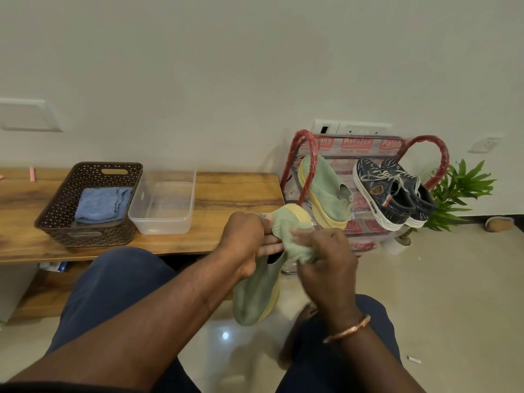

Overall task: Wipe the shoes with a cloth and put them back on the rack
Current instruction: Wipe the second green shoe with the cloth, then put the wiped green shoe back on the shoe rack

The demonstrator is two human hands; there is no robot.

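Observation:
My left hand [243,236] grips a green slip-on shoe [252,296] with a yellow sole, held over my lap with one end hanging down. My right hand [326,251] holds a crumpled green cloth [296,245] pressed against the shoe's upper end. The cloth's colour is close to the shoe's, so its edges are hard to make out. The matching green shoe [326,191] leans on the red-framed, plastic-wrapped rack [438,154] to the right. A pair of dark patterned sneakers [394,194] sits beside it on the same shelf.
A low wooden bench [232,194] along the wall carries a brown perforated basket [56,219] with a folded blue cloth [100,204] and a clear plastic tub [161,222]. A small potted plant [459,191] stands right of the rack. The floor is pale tile.

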